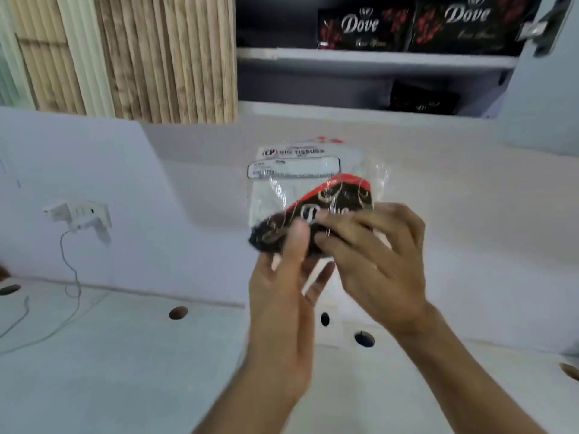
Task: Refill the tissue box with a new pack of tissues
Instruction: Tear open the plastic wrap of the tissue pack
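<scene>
1. Clear crinkly plastic wraps the tissue pack [308,195], held up in mid-air at the centre of view, above the white counter [109,371].
2. Both hands grip the pack's lower, dark-printed end: the left hand [282,296] comes up from 6 o'clock with its thumb pressed on the wrapper, and the right hand [376,261] reaches in from 4 o'clock with its fingertips pinching the same end. Motion blur hides exactly how each finger sits.
3. Step in hand, as I judge it: opening the wrapper, or getting a purchase to tear it. The pack looks still sealed, though the blur leaves that uncertain.
4. Next move calls for pulling the two pinches apart to split the plastic without ripping the tissues inside, then sliding the stack out.
5. No tissue box shows anywhere in view, so it will have to be found and brought within reach.
6. Count: one pack in hand; two Dove packs [363,29] on the upper shelf at 1 o'clock; one more dark pack [423,98] on the shelf below; one wall plug [81,217] with cable at 9 o'clock; several round holes [178,312] in the counter, at least four.
</scene>
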